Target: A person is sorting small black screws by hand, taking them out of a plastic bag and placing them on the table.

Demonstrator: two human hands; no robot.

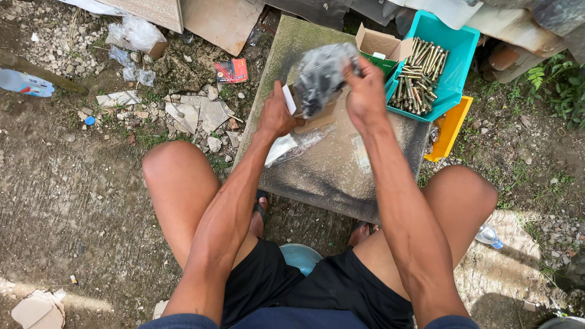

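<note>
My right hand (364, 91) grips the top of a clear plastic bag (320, 76) full of dark small metal parts, held above a grey stone slab (332, 170). My left hand (277, 113) holds a small cardboard box (304, 109) under the bag, with a white flap showing at its left. The bag hangs partly inside the box opening. An empty clear plastic wrapper (292, 146) lies on the slab just below my left hand.
A turquoise bin (454, 58) of brass-coloured bolts stands at the slab's far right, over a yellow bin (451, 128). An open cardboard box (381, 45) sits beside it. Rubble, plastic bottles (27, 83) and a red packet (231, 70) lie on the dirt.
</note>
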